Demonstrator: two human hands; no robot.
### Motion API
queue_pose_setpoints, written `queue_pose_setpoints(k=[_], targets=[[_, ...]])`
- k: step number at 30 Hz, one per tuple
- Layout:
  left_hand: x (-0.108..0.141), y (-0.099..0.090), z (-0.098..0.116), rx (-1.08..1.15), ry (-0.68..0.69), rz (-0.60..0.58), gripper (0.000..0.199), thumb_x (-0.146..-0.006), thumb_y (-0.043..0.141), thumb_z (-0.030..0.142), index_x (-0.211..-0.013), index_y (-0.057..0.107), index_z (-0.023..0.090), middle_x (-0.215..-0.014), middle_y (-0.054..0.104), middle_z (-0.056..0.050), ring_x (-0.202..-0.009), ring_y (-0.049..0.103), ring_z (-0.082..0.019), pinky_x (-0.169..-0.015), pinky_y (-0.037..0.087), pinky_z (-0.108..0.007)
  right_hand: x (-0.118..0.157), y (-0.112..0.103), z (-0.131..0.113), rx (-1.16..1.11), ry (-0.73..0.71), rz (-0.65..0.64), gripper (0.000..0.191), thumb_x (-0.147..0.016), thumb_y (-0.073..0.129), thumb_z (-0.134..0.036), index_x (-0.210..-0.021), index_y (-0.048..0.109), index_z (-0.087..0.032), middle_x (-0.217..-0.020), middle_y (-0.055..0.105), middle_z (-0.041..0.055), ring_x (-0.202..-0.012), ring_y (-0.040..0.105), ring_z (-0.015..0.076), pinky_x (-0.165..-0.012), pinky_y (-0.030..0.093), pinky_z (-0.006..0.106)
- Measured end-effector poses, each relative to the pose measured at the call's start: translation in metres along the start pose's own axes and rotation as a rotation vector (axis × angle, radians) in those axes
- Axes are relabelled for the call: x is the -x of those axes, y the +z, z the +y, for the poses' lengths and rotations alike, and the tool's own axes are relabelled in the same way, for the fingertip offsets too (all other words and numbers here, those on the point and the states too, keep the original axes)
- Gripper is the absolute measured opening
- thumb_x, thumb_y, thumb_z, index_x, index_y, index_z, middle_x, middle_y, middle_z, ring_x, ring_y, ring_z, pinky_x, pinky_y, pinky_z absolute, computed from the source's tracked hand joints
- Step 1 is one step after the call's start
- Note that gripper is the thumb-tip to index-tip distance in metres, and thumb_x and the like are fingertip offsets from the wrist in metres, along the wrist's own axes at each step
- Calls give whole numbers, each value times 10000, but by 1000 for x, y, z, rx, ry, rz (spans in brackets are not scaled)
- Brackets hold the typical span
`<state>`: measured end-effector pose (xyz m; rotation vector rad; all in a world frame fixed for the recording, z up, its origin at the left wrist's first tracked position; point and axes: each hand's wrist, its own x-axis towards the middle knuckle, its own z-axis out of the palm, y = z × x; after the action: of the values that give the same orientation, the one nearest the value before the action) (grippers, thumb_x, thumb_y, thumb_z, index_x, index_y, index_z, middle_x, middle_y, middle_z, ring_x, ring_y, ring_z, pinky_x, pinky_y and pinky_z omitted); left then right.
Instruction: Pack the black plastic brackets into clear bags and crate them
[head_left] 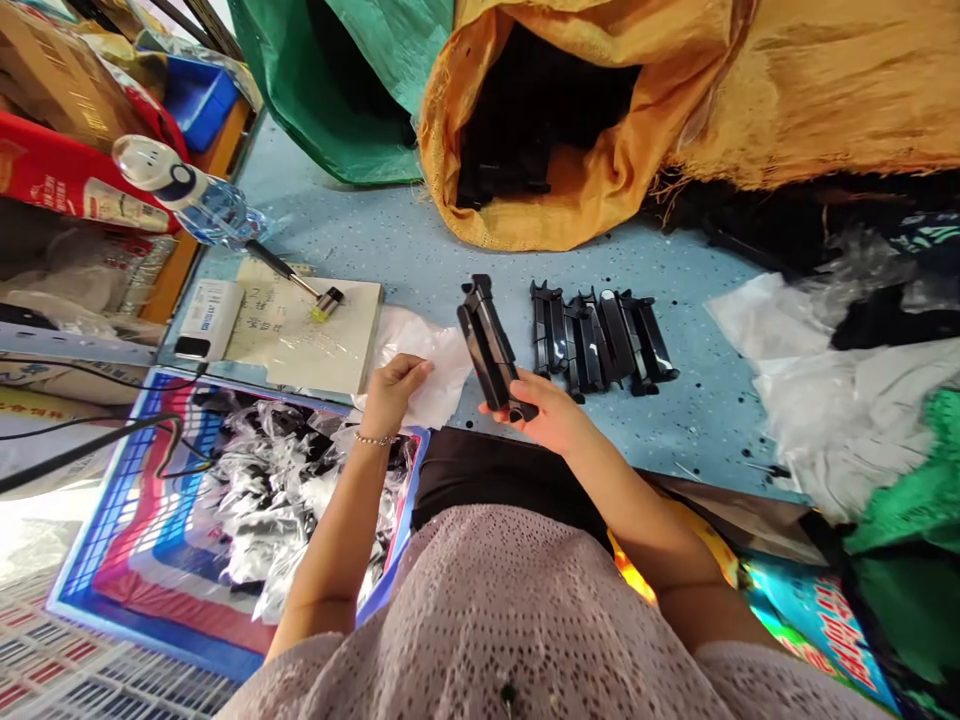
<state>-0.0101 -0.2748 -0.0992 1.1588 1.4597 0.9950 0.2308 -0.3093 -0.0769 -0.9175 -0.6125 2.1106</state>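
My right hand is closed around the lower end of a pair of long black plastic parts, held tilted above the table's front edge. My left hand is closed, thumb against fingers, at a thin clear plastic bag that spreads out to its right. Between the hands there is a short gap, and the black parts are outside the bag. To the right, a row of several similar black parts lies side by side on the blue speckled table.
A blue basket of bagged parts stands at the front left. Behind it are a pad with a black-handled tool and a water bottle. An orange sack and green sack gape at the back. Plastic bags lie right.
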Motion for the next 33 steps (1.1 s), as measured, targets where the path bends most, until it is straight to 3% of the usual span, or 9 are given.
queue_pose_setpoints(k=[4,9,13,16,20,25,27,30,33], targets=[[6,2,4,-69,109,13,133,-745,789,322,-762,765,193,-828,684,-40,-797,616,-176,-769,483,-307,-35,18,8,-54,21,-83,383,-708,854,-467,-974,742,-214,-881,742,31,-808,708,180,-676,555,264],[12,-17,14,-210,284,158,71,-816,715,237,-877,735,206,-976,707,-64,-926,665,-198,-845,538,-327,-49,10,20,-33,14,44,345,-697,872,-453,-877,742,-188,-829,744,39,-757,700,177,-739,580,304],[12,-26,16,-617,431,5,278,-846,511,102,-862,762,220,-1126,720,-106,-1058,670,-257,-969,538,-422,-28,2,19,27,-74,106,326,-742,857,-430,-959,736,-217,-909,752,32,-816,707,183,-756,585,305],[6,-24,15,-653,417,-87,372,-862,492,113,-1065,786,218,-1190,725,-113,-1115,676,-273,-1043,529,-445,-5,0,17,27,-126,-33,343,-780,838,-445,-1019,718,-230,-988,760,39,-812,716,171,-674,561,258],[-3,-29,16,-550,404,-94,446,-899,520,159,-1302,707,203,-1349,672,-127,-1115,688,-242,-1003,574,-389,5,-8,27,-131,224,-384,531,-790,781,-613,-1024,706,-141,-909,767,99,-598,650,124,-497,499,211],[15,-26,19,-634,655,-162,626,-935,443,49,-1536,495,215,-1501,561,-148,-1379,572,-255,-1166,499,-432,-20,-14,45,-388,423,-296,445,-889,667,-551,-1008,668,-122,-814,731,55,-479,462,51,-378,397,143],[34,-14,20,-619,788,-303,712,-936,404,0,-1606,373,239,-1528,537,-143,-1428,533,-237,-1189,488,-422,-27,-10,45,-336,356,-223,399,-893,664,-532,-986,656,-144,-810,710,36,-505,474,56,-398,414,143],[57,8,20,-541,853,-502,758,-942,387,-11,-1645,264,246,-1555,506,-153,-1452,510,-234,-1184,504,-417,-24,0,41,24,87,14,310,-865,733,-460,-966,663,-176,-821,674,9,-639,580,102,-523,517,187],[64,17,19,-526,817,-538,678,-962,502,81,-1611,345,194,-1513,533,-193,-1410,551,-269,-1145,540,-442,-7,7,37,443,-140,86,458,-812,810,-380,-1210,659,-210,-1086,692,44,-872,662,162,-763,608,296]])
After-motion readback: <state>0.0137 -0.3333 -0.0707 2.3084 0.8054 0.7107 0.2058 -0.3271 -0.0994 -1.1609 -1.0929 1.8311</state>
